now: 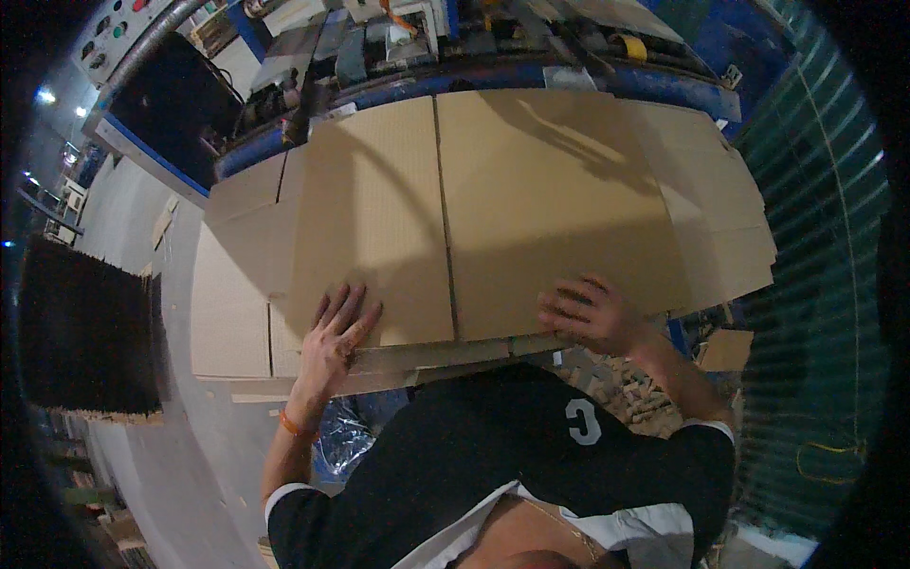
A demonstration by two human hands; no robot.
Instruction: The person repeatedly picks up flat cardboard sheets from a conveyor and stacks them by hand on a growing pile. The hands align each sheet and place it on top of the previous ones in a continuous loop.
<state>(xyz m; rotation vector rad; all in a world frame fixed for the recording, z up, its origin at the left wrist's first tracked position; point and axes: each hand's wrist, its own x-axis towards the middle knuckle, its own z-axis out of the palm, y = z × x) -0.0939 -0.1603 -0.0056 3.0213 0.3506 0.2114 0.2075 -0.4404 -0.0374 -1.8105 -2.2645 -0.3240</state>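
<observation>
Your left hand (334, 334) is lying flat, fingers spread, on the near edge of the flattened cardboard box blank (493, 209), and your right hand (590, 313) is curling its fingers over that same edge, neither one clenched. The blank is topping a stack against the blue machine (474, 81). Keep both palms pressing evenly, so the sheet is sliding square.

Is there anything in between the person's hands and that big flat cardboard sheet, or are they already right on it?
Nothing visible stands between. The left hand lies flat, fingers spread, on the near edge of the cardboard sheet, and the right hand rests on the same edge further right. Beyond the sheet's far edge lies the blue machine.
</observation>
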